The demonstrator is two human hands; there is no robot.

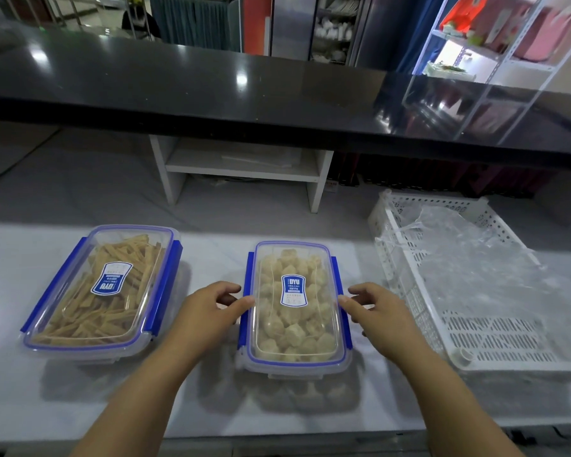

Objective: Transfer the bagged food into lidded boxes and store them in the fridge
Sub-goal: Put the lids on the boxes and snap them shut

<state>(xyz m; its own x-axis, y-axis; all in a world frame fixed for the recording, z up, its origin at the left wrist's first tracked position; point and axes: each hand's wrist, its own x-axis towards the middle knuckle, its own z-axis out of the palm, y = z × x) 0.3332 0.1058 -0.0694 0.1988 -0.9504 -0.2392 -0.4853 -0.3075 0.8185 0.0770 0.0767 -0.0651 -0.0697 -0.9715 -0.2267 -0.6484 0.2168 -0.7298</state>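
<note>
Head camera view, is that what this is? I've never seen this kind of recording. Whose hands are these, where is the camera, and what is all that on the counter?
There is no machine here. A person wears one wide-angle camera on the head, and it looks down at their own bare arms. The left hand and right hand touch the blue side clips of the middle box, a clear lidded box of pale puffy lumps. I cannot tell whether they grip it or only press the clips. Left of it stands a second lidded box, filled with tan strips. On the right, a white basket holds crumpled clear bags. Everything rests on a white counter.
</note>
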